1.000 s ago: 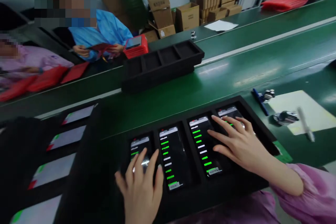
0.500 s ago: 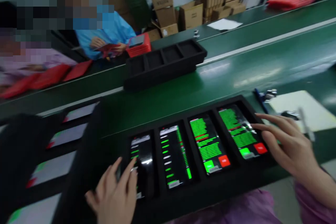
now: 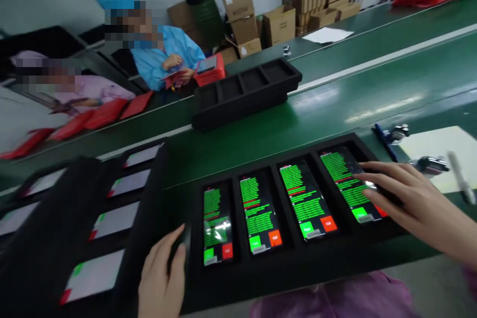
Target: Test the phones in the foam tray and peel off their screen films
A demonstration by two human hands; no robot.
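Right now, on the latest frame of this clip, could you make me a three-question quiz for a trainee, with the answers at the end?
1. Count: how many phones lie in the tray directly in front of the person?
2. True or false: the left hand is over the rightmost of those phones.
3. Multiple choice: what do the fingers of the right hand reach over?
A) the leftmost phone
B) the cardboard boxes
C) the rightmost phone

Key:
1. Four.
2. False; it is by the left end of the tray.
3. C; whether the fingertips touch the screen is hard to tell.
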